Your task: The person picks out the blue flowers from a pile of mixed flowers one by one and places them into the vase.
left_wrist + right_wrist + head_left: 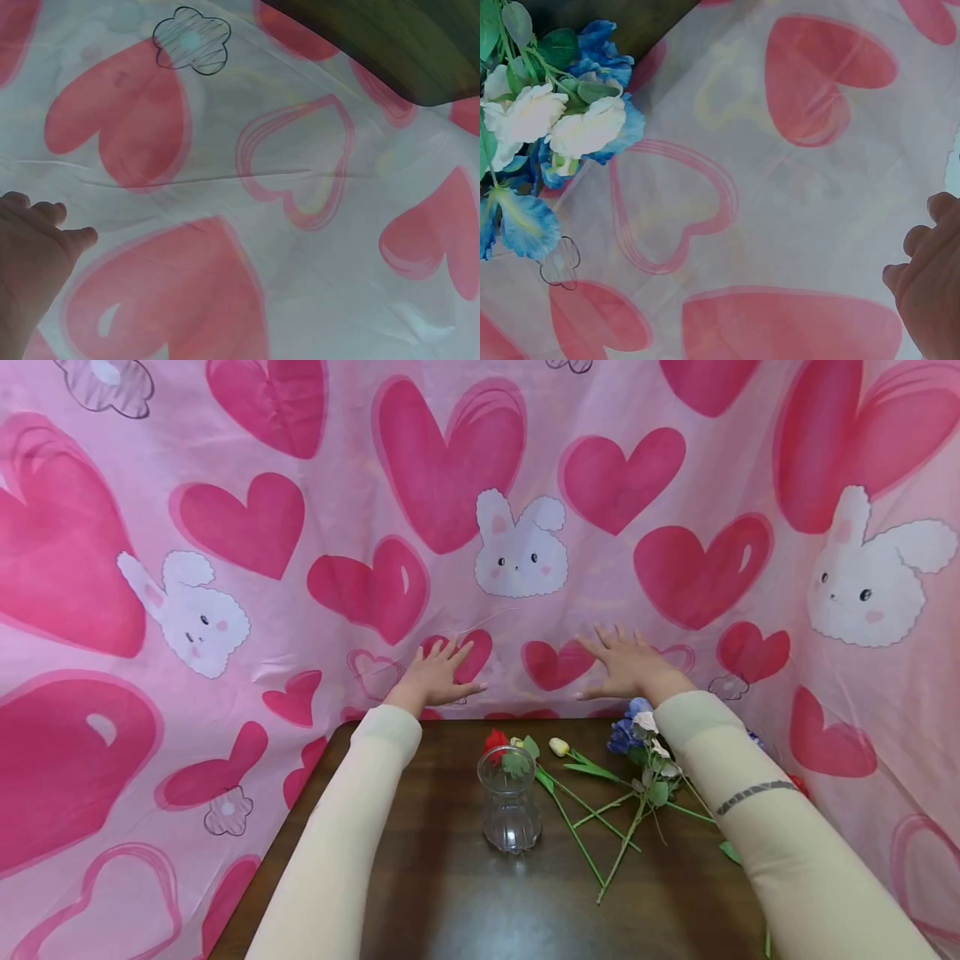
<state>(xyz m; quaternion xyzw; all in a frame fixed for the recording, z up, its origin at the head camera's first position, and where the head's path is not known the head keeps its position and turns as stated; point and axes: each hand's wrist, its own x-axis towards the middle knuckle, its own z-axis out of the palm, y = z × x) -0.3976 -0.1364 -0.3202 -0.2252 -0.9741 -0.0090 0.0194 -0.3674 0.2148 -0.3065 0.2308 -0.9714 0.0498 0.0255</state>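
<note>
Both hands are raised in the air beyond the far edge of the table, fingers spread. My left hand [437, 677] holds nothing, and its thumb points inward. My right hand [626, 664] is likewise bare, above the blue and white flowers. A clear ribbed glass vase [512, 810] stands upright on the table, nearer to me than the hands. Behind the vase lies a red flower [496, 743]. To its right are a pale yellow tulip [558, 747], blue flowers [622, 736] and white flowers [585, 129]; the right sleeve hides part of the bunch.
The dark wooden table [427, 860] carries several green stems [577, 835] lying crossed right of the vase. A pink cloth [345, 485] printed with hearts and rabbits hangs behind and at both sides. Something red [799, 785] shows beside the right sleeve.
</note>
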